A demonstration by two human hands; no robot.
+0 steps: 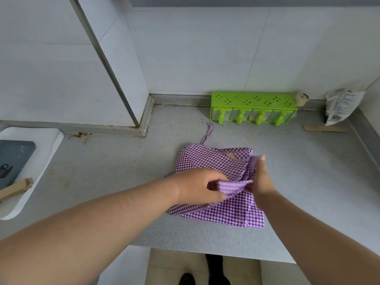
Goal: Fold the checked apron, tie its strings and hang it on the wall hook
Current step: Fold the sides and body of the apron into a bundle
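The purple-and-white checked apron (213, 161) lies folded into a rough square on the grey counter (115, 173). One of its strings (208, 133) trails away toward the wall. My left hand (197, 187) grips a bunched fold of the fabric over the apron's middle. My right hand (260, 177) pinches the same fold from the right, with a strip of fabric running up along its fingers. No wall hook is in view.
A green plastic rack (253, 106) stands against the back wall. A white bag (340, 106) leans in the right corner with a cardboard scrap (322, 128) before it. A white tray (41, 153) with a dark item sits at the left. The counter's front edge is near me.
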